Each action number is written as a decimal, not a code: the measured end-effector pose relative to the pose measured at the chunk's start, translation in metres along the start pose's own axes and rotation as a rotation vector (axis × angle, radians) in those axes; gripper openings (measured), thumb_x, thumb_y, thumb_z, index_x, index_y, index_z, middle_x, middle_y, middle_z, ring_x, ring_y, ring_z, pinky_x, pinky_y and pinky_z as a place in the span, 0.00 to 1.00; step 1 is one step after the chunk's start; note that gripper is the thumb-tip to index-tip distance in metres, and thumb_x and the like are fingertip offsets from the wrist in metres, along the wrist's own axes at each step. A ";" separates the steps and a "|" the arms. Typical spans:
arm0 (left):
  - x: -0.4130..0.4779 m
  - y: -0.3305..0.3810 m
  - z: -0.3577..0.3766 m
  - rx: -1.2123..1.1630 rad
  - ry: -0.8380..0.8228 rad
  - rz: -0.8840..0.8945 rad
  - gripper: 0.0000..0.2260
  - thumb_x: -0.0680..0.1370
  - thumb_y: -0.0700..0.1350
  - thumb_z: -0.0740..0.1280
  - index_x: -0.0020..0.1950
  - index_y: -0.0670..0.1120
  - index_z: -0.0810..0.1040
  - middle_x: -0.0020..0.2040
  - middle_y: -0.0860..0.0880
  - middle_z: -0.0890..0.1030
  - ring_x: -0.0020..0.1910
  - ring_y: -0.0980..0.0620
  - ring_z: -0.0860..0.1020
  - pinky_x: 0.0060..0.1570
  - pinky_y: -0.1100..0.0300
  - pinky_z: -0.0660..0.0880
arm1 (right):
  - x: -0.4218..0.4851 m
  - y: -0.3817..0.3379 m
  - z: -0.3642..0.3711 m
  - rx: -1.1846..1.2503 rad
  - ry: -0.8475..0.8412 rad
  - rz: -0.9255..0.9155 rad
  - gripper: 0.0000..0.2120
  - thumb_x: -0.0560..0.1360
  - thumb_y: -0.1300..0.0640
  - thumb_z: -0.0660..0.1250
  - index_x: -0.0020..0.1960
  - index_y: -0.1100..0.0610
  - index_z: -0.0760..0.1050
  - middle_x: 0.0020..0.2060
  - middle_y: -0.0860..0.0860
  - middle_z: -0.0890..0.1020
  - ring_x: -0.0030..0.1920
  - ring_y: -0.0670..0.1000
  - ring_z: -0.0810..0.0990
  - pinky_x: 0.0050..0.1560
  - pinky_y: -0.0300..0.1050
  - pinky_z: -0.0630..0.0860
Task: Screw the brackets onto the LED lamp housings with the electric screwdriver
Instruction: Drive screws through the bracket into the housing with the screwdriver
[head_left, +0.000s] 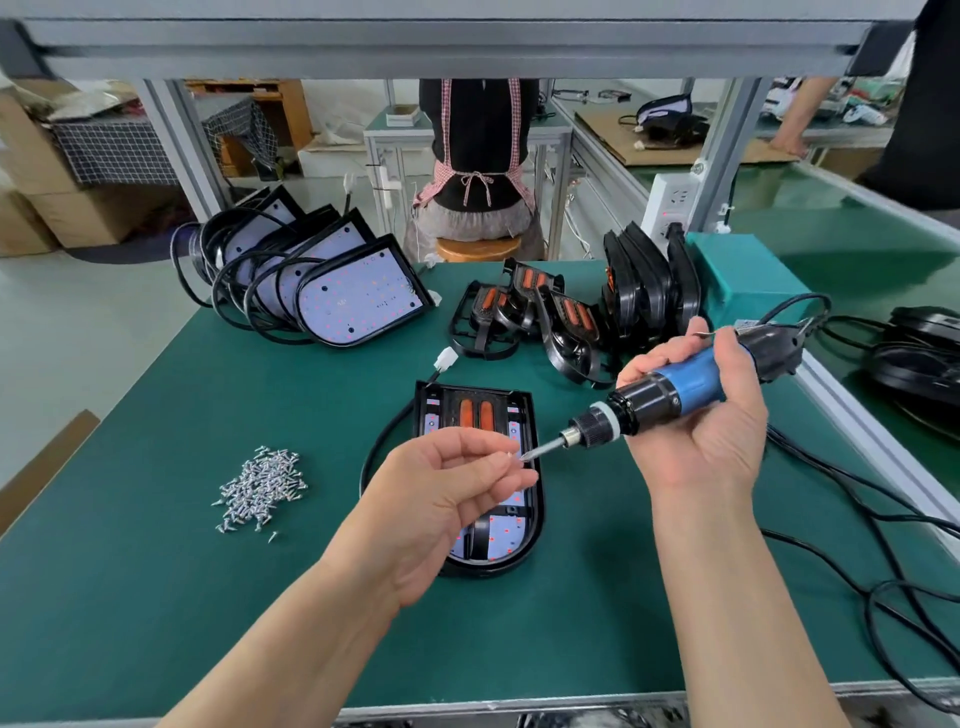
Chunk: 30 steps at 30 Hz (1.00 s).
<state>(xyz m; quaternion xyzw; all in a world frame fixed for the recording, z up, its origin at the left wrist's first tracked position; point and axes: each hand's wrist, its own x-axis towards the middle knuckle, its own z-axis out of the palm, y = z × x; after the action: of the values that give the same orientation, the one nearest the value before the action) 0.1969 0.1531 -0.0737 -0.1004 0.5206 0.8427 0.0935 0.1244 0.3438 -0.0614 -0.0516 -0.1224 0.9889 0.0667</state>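
While left hand (447, 483) pinches a screw (511, 455) at the bit tip, right hand (696, 421) grips electric screwdriver (670, 392); both above lamp housing (535, 540). Housing flat on green mat (260, 597); screw pile (260, 486) left of housing, stacked housings (358, 296) behind it.

One wide-angle, head-worn camera looks forward and down, close over the green-matted bench (156, 597); the left hand (447, 493) and right hand (696, 415) sit large at mid-frame.

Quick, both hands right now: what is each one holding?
Left hand: pinches a small screw against the bit tip.
Right hand: grips the electric screwdriver.
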 end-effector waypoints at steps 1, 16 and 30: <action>0.000 -0.001 0.001 -0.032 -0.009 -0.014 0.09 0.68 0.35 0.72 0.46 0.35 0.82 0.40 0.39 0.85 0.41 0.46 0.86 0.40 0.66 0.81 | -0.001 0.000 0.001 -0.020 0.012 -0.004 0.20 0.68 0.59 0.73 0.59 0.56 0.75 0.37 0.48 0.77 0.34 0.47 0.76 0.41 0.41 0.73; 0.000 -0.005 0.004 -0.156 0.002 -0.045 0.04 0.67 0.34 0.71 0.40 0.37 0.85 0.40 0.41 0.84 0.42 0.45 0.86 0.39 0.66 0.81 | -0.025 -0.002 0.022 -0.155 0.030 -0.277 0.06 0.78 0.64 0.69 0.46 0.56 0.74 0.31 0.49 0.74 0.29 0.46 0.74 0.39 0.42 0.77; -0.001 -0.018 0.011 0.089 0.112 0.250 0.08 0.76 0.28 0.69 0.43 0.40 0.82 0.40 0.41 0.85 0.45 0.43 0.87 0.44 0.64 0.80 | -0.027 0.005 0.023 -0.240 0.119 -0.299 0.08 0.77 0.61 0.73 0.50 0.57 0.74 0.33 0.49 0.75 0.31 0.47 0.76 0.42 0.43 0.80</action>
<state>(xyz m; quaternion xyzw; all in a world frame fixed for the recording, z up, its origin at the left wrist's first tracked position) 0.2015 0.1706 -0.0839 -0.0776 0.5703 0.8169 -0.0372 0.1478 0.3302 -0.0383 -0.0989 -0.2416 0.9415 0.2132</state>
